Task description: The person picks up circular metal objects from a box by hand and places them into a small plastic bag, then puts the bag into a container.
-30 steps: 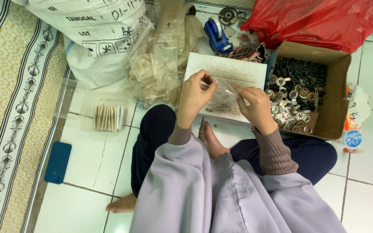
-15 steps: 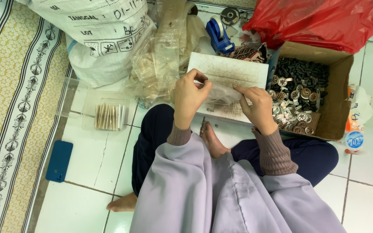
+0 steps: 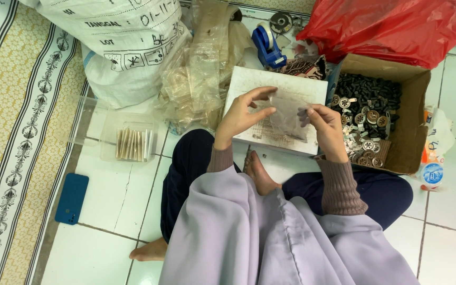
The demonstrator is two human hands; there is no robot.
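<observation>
Now, head view: holding a small clear plastic bag (image 3: pixel 287 113) between both hands over a white board (image 3: pixel 249 79) resting across the lap. Left hand (image 3: pixel 241 117) pinching its left edge, thumb and fingers clamped on it. Right hand (image 3: pixel 325 129) gripping its right edge, fingertips closed on plastic. Sitting just beside a cardboard box (image 3: pixel 415 121) of metal parts; blue tape dispenser (image 3: pixel 268 46) lying behind the board.

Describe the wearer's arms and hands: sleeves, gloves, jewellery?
Both hands are bare: no gloves, and no rings or watch that I can make out. The left hand and right hand each come out of a snug, ribbed brown knit cuff. Above the cuffs hangs a loose, pale lilac garment with wide, draping fabric.
</observation>
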